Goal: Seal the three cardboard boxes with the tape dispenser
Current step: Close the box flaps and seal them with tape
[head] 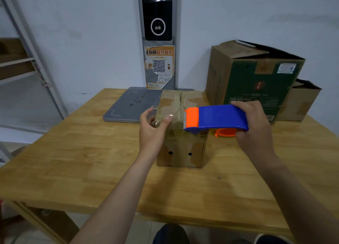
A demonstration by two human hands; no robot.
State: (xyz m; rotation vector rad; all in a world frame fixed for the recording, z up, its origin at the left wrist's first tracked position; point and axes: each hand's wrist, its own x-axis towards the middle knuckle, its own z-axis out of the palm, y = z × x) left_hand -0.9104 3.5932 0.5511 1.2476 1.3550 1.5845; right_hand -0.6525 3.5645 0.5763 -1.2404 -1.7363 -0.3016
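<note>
A small brown cardboard box [180, 148] stands in the middle of the wooden table [73, 152], flaps closed, clear tape across its top. My left hand [153, 130] rests against its left top edge, thumb pressing the tape down. My right hand [256, 128] grips a blue and orange tape dispenser [216, 118], whose orange toothed end sits over the box's top right. A large green-printed box [255, 78] with loose top flaps stands at the back right. A third, plain brown box [300, 102] with open flaps stands behind it at the far right.
A grey flat scale plate [128, 106] lies at the table's back, left of the small box. Behind it a grey post carries a dark screen [157, 14] and an orange QR poster [159, 67]. A metal shelf rack [27, 63] stands at the left.
</note>
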